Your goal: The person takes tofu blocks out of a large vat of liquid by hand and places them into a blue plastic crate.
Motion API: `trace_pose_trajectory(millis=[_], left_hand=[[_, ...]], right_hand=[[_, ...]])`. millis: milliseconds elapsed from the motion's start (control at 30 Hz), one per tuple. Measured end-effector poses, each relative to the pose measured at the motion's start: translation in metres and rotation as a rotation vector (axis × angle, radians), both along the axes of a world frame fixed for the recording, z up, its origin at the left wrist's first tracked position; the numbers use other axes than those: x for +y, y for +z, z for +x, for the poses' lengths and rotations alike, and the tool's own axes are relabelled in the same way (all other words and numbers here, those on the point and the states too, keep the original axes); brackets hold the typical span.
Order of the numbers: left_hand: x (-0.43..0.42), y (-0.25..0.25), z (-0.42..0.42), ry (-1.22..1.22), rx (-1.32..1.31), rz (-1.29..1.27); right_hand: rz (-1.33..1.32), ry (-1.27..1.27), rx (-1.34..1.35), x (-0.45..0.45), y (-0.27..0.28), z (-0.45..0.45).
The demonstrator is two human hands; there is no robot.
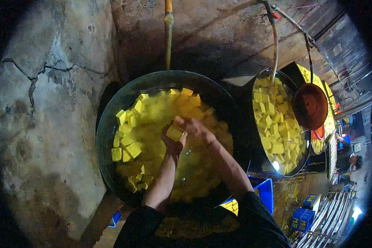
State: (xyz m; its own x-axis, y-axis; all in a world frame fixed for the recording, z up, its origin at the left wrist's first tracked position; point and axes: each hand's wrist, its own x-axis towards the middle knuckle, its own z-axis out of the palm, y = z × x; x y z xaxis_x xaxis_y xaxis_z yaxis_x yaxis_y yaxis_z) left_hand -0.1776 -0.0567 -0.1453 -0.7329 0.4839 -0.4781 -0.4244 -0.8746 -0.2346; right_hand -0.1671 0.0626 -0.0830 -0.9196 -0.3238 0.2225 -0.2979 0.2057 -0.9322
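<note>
Over a large dark round pan (pixel 104 136) of cloudy yellow liquid, my left hand (pixel 172 142) holds a yellow block (pixel 175 133) near the middle. My right hand (pixel 196 130) is just to the right of that block, its fingers bent and partly blurred; whether it holds anything is not clear. Many yellow blocks (pixel 130 149) lie along the pan's left side, and more sit at the top edge. Steam or haze softens the view of the liquid.
Right of the pan stands a second pan (pixel 277 124) full of yellow blocks, with a reddish-brown round bowl (pixel 311 106) beside it. Blue crates (pixel 301 219) are at lower right, and a blue bin (pixel 266 193) is near my right sleeve. A person (pixel 353 161) is at far right.
</note>
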Motion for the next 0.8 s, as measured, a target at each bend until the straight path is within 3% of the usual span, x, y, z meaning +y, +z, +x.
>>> trace_pose_trajectory(millis=[33,67,133,267,400,500,567,633,700,733,800], left_hand=[[-0.007,-0.003,-0.005,0.035,-0.069,-0.110],[-0.015,-0.011,-0.013,-0.083,-0.370,-0.210],[-0.031,-0.032,-0.025,-0.087,0.059,-0.403],[-0.045,-0.037,-0.045,0.130,0.067,-0.211],[-0.068,-0.015,-0.049,0.076,0.133,-0.407],[-0.073,0.014,-0.048,0.104,0.122,-0.397],[-0.069,0.013,-0.044,0.128,0.126,-0.335],[-0.064,0.008,-0.040,0.153,0.134,-0.272],[-0.057,-0.001,-0.036,0.167,0.119,-0.223],[-0.055,-0.012,-0.036,0.167,0.128,-0.221],[-0.055,-0.026,-0.036,0.154,0.133,-0.209]], right_hand=[[0.027,-0.033,-0.087,0.016,-0.016,-0.012],[0.229,-0.172,-0.149,0.036,-0.042,-0.029],[0.497,-0.344,-0.178,0.064,-0.075,-0.047],[0.449,-0.347,-0.239,0.093,-0.104,-0.057],[0.053,-0.143,-0.320,0.099,-0.120,-0.049],[-0.501,0.163,-0.305,0.097,-0.143,-0.018],[-0.682,0.296,-0.294,0.081,-0.165,0.005],[-0.469,0.092,-0.508,0.072,-0.199,0.022],[0.484,0.023,-0.362,0.048,-0.175,0.032],[0.686,0.030,-0.332,0.036,-0.167,0.034],[0.747,0.049,-0.320,0.028,-0.150,0.036]])
